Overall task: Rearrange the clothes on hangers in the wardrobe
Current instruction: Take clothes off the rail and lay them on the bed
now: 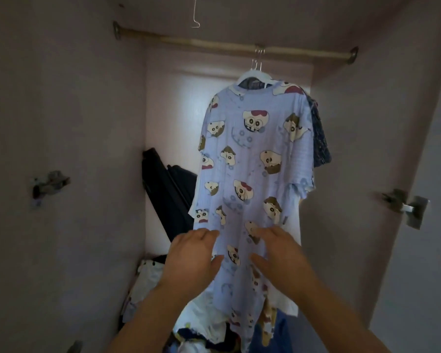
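A light-blue shirt with cartoon faces [252, 159] hangs from a white hanger [259, 75] on the wardrobe rod [201, 43]. A dark patterned garment [320, 138] hangs behind it on the right. My left hand [191, 256] lies with relaxed, straight fingers against the shirt's lower left part. My right hand [278, 253] lies the same way on its lower right part. Neither hand grips the cloth. An empty wire hanger hook [195, 14] dangles near the top left.
A pile of loose clothes [148, 278] lies on the wardrobe floor at the lower left. A dark folded item [171, 189] leans against the back wall. Hinges sit on the left side wall [50, 186] and the right door [405, 205].
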{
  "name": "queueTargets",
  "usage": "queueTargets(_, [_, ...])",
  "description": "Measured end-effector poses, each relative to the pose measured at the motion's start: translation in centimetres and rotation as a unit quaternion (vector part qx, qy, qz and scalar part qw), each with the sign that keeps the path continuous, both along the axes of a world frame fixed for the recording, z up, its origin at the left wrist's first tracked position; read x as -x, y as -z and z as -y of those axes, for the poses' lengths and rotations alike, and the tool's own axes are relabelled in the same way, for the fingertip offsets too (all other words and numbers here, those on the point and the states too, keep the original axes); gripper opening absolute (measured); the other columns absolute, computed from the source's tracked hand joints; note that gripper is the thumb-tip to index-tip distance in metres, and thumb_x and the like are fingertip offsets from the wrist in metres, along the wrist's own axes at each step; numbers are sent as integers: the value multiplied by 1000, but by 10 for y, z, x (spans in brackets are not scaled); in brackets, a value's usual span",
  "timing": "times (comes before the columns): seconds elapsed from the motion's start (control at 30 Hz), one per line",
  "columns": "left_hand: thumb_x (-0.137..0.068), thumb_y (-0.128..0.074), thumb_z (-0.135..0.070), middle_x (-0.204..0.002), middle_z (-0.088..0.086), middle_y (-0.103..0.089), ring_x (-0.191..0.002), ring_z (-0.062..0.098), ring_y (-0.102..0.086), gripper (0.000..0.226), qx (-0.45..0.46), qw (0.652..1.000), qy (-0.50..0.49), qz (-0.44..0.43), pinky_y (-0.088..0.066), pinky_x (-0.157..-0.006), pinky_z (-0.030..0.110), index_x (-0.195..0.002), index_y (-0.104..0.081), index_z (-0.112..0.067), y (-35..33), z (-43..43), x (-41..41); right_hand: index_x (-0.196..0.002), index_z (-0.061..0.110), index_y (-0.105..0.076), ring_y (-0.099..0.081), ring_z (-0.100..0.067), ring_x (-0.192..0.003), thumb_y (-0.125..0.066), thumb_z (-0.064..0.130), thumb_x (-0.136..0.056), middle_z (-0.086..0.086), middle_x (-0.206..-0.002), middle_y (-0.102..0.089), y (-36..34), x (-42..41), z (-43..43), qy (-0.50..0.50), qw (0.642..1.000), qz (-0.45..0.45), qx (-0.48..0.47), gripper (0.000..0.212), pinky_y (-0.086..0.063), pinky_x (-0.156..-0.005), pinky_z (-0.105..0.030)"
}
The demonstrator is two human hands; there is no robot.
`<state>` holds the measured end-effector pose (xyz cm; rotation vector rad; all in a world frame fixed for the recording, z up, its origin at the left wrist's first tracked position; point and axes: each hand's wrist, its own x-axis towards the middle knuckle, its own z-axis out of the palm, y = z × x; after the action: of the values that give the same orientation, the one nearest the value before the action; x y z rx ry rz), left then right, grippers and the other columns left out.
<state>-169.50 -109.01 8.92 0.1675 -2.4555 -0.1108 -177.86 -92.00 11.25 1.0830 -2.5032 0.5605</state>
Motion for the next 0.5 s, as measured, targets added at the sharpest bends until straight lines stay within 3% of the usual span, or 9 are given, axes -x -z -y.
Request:
queueTargets(0.23, [-93,-42,-46,-133,-10,-48,-118,11,-47,50,22,999,-24,-43,-34,-95,24,-140,-34,-30,-43,39,87,-135,22,-44,-46,-19,-114,-56,29,-89,-2,-125,-47,-51,95,47,-54,998,-32,10,48,-42,-94,-32])
queueTargets(0.5, [-92,-46,-38,-123,-2,-56,-108,16,-53,44,27,995,19,-93,-41,-89,28,-134,-45,-24,-99,99,181,-137,22,-42,-45,-19,-117,-56,35,-90,-3,-132,-45,-106,180,102,-34,992,-123,0,51,-37,-95,-26])
